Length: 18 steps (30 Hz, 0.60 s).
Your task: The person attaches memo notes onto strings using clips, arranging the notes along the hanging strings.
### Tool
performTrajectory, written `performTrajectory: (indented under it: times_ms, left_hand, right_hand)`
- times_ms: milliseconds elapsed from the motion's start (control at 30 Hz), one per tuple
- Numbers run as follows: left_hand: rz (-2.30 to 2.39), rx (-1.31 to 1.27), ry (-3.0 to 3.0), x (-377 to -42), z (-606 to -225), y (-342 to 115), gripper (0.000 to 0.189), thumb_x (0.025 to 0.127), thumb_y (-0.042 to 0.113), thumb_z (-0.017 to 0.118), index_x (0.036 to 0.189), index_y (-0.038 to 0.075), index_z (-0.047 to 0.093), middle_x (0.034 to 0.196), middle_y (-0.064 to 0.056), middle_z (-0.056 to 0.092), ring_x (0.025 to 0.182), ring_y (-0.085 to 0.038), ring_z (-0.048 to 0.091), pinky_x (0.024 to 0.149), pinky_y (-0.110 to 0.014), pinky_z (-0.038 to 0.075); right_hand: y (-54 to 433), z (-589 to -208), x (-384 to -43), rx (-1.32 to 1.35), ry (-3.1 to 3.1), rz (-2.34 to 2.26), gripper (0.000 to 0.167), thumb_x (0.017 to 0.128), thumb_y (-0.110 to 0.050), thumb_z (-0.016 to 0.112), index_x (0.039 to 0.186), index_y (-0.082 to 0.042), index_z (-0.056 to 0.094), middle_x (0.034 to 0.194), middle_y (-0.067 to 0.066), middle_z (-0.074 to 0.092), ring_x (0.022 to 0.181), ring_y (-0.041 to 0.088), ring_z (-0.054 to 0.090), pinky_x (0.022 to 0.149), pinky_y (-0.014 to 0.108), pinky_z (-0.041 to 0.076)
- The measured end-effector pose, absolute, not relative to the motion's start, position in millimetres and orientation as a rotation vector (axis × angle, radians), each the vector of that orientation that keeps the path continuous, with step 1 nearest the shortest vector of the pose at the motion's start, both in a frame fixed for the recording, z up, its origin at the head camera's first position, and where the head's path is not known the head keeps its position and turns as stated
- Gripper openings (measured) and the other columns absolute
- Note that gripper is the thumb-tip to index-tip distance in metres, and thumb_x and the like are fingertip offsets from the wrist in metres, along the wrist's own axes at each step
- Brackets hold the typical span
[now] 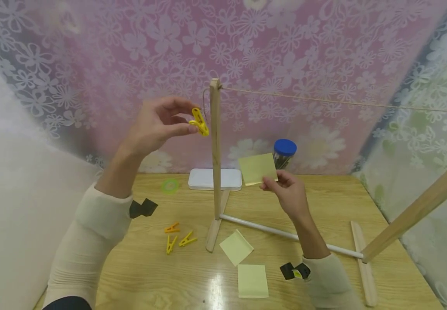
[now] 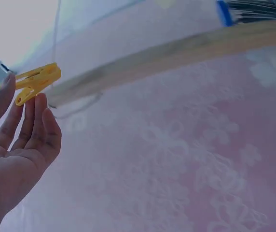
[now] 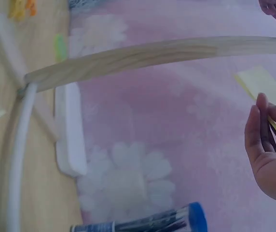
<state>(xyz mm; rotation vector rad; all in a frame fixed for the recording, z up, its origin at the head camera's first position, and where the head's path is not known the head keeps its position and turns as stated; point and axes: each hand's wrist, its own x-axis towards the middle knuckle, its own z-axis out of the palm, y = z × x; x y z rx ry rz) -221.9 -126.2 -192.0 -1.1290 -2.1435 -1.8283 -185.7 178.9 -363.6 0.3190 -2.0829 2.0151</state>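
Observation:
My left hand (image 1: 155, 127) pinches a yellow clothespin (image 1: 199, 122) between thumb and fingers, just left of the top part of a wooden post (image 1: 216, 146). In the left wrist view the same clothespin (image 2: 37, 82) sits at the fingertips. Lower and to the right, my right hand (image 1: 291, 196) holds a yellow sticky note (image 1: 258, 168) by its lower right corner, in front of the blue-lidded jar (image 1: 285, 148). A thin string (image 1: 324, 101) runs right from the post's top, above the note and apart from it.
Three clothespins (image 1: 186, 239) lie on the wooden table (image 1: 138, 275). Two sticky notes (image 1: 252, 280) lie near the front. Behind the post are a white case (image 1: 200, 178) and a green ring (image 1: 170, 186). A white bar (image 1: 262, 225) joins the post to another wooden post (image 1: 420, 206).

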Motion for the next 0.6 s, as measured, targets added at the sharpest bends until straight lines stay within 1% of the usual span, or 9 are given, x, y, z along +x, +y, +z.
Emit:
performTrajectory:
  times_ms: [167, 267, 400, 600]
  left_hand:
    - [-1.792, -1.155, -2.087, -216, -160, -105, 0.027, 0.078, -0.009, 0.070, 0.105, -0.007, 0.065, 0.096, -0.002, 0.071, 0.080, -0.019, 0.068, 0.077, -0.027, 0.057]
    - [-1.744, -1.167, -2.060, -214, -142, -93, 0.024, 0.077, -0.007, 0.073, 0.101, -0.006, 0.068, 0.093, -0.004, 0.072, 0.078, -0.020, 0.068, 0.075, -0.027, 0.056]
    - [-1.668, -1.127, -2.071, -215, -125, -81, 0.022, 0.076, -0.004, 0.075, 0.097, -0.004, 0.070, 0.088, -0.003, 0.072, 0.077, -0.020, 0.068, 0.075, -0.027, 0.056]
    - [-1.563, -1.026, -2.137, -223, -110, -68, 0.020, 0.076, 0.001, 0.077, 0.095, -0.002, 0.071, 0.083, -0.001, 0.071, 0.076, -0.019, 0.068, 0.072, -0.026, 0.055]
  right_hand:
    - [163, -338, -198, 0.354, -1.884, 2.083, 0.014, 0.086, -0.010, 0.069, 0.094, 0.001, 0.065, 0.072, -0.003, 0.069, 0.068, 0.010, 0.069, 0.074, 0.027, 0.058]
    - [154, -326, -203, 0.416, -1.782, 2.130, 0.009, 0.085, -0.005, 0.069, 0.092, 0.001, 0.066, 0.072, 0.000, 0.069, 0.067, 0.011, 0.069, 0.075, 0.029, 0.058]
    - [144, -313, -206, 0.463, -1.721, 2.161, 0.006, 0.085, -0.002, 0.068, 0.092, -0.002, 0.067, 0.074, 0.001, 0.068, 0.068, 0.011, 0.069, 0.074, 0.027, 0.058]
    - [132, -298, -213, 0.453, -1.691, 2.147, 0.005, 0.085, -0.008, 0.070, 0.090, -0.005, 0.068, 0.074, 0.000, 0.068, 0.069, 0.011, 0.068, 0.075, 0.028, 0.058]
